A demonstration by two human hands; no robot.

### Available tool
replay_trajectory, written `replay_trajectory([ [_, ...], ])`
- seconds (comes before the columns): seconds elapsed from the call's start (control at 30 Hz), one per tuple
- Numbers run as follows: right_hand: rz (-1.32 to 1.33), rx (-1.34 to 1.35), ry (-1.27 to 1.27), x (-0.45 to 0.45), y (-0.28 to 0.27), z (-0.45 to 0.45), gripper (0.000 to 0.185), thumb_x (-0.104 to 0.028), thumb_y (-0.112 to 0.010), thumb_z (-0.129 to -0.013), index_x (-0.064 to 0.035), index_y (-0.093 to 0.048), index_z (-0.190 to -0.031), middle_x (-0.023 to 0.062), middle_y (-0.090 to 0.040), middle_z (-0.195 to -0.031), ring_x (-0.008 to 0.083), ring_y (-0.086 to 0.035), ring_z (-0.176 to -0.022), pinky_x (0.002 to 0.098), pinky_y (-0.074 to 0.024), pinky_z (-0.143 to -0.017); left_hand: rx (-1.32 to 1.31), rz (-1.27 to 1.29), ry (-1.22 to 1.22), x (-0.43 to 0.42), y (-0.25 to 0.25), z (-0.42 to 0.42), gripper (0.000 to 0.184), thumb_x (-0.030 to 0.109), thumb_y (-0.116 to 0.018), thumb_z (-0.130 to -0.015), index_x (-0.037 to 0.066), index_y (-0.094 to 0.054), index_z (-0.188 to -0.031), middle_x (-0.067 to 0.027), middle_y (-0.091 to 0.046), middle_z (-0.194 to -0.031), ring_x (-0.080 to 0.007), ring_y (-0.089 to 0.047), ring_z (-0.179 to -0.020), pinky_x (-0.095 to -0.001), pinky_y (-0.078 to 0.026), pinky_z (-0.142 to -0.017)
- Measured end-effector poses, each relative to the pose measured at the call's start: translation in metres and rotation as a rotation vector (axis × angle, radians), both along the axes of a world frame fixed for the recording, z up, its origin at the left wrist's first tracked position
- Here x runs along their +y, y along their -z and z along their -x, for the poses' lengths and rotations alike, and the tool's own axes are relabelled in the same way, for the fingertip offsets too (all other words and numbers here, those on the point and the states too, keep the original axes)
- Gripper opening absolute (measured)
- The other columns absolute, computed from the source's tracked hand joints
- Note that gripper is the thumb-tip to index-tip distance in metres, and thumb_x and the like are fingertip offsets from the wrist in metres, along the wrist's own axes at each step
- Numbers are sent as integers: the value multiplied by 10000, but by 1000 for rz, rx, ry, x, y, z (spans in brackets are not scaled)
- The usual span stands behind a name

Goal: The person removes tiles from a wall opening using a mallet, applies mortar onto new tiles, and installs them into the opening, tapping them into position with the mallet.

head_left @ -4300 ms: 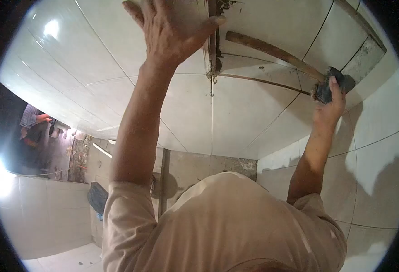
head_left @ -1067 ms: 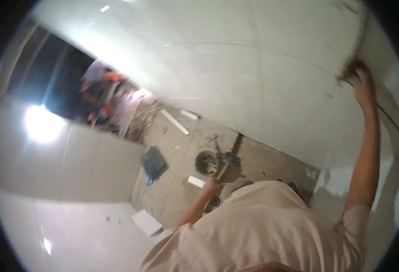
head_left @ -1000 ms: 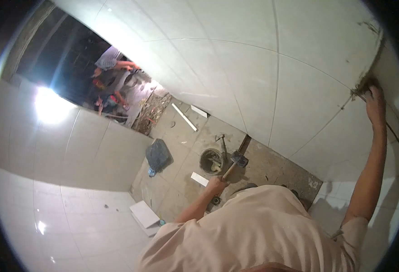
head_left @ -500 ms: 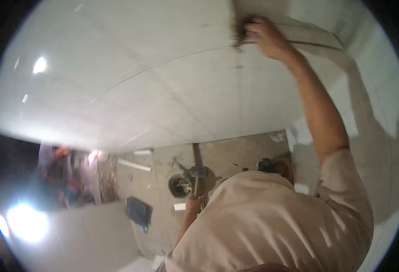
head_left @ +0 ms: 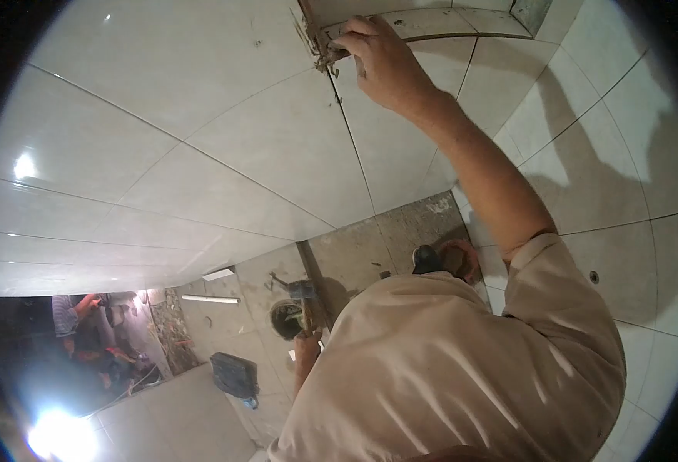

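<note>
At the lower corner of a recess in the tiled wall, my right hand (head_left: 377, 65) has its fingers bent and closed on wet-looking mortar (head_left: 327, 55). Brown clumps of it hang off the tile edge just below the fingertips. Low down in front of my body, my left hand (head_left: 307, 346) grips the wooden handle of a tool (head_left: 302, 289) with a dark, blocky head, much like a mallet. The tool is over the floor, beside a round bucket (head_left: 283, 327) that has something inside. My shirt hides part of the left arm.
Large glossy tiles cover the wall (head_left: 239, 131). On the floor lie a dark flat box-like object (head_left: 233, 375) and white strips (head_left: 210, 299). A reddish bowl-shaped thing (head_left: 462, 258) is by the right wall. Another person (head_left: 66, 316) is beyond the doorway, near a bright lamp (head_left: 62, 436).
The view has shifted and become sharper. My right hand remains at the recess corner, its fingers now clearly at the mortar. My left hand still holds the tool.
</note>
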State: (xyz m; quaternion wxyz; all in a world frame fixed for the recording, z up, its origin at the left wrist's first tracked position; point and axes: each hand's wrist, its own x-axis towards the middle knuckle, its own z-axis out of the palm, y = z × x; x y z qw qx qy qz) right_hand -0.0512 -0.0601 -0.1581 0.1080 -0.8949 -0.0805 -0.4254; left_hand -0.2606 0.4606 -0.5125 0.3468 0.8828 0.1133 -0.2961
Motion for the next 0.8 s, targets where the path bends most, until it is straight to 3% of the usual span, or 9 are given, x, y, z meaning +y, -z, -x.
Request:
replay_trajectory([
  [0.1, -73, -110, 68, 16, 20, 3, 449, 96, -656, -754, 10, -666, -1195, 158, -557, -1185, 343, -556, -1137, 443, -521, -989, 35, 56, -91, 4, 8, 2, 424, 321, -730, -891, -22, -734, -1140, -230, -745, -962, -313, -721, -917, -414, -533, -825],
  [0.2, -151, -223, 156, 38, 45, -3, 592, 125, -707, -692, 3, -608, -1263, 168, -477, -1279, 368, -503, -1168, 443, -510, -1013, 36, -8, -58, 3, -19, 4, 440, 319, -729, -890, -20, -727, -1171, -235, -746, -996, -311, -720, -949, -402, -535, -853],
  [0.23, -210, -237, 138, 45, 52, -3, 640, 162, -651, -742, 8, -513, -1347, 189, -422, -1306, 383, -477, -1157, 455, -501, -954, 30, -46, -30, 7, -16, 6, 445, 319, -729, -891, -19, -725, -1178, -234, -747, -1003, -305, -719, -956, -399, -535, -858],
  [0.37, -319, -269, 224, 72, 74, -13, 794, 185, -623, -725, 59, -354, -1461, 254, -301, -1400, 411, -382, -1224, 471, -434, -997, 39, -113, -15, 31, -6, 17, 442, 322, -725, -893, -8, -726, -1187, -227, -749, -1011, -292, -720, -957, -397, -539, -856],
  [0.5, -433, -345, 250, 104, 68, -22, 852, 211, -577, -719, 138, -238, -1498, 325, -269, -1393, 417, -362, -1212, 475, -416, -1007, 66, -113, -68, 61, 9, 31, 434, 324, -722, -895, 6, -730, -1190, -218, -752, -1013, -282, -722, -950, -397, -544, -846],
  [0.8, -442, -370, 329, 131, 61, -34, 889, 189, -606, -700, 180, -189, -1485, 345, -260, -1382, 427, -366, -1183, 507, -407, -1012, 120, -98, -121, 95, 14, 34, 417, 330, -714, -900, 37, -739, -1195, -198, -758, -1017, -261, -726, -934, -398, -554, -822],
])
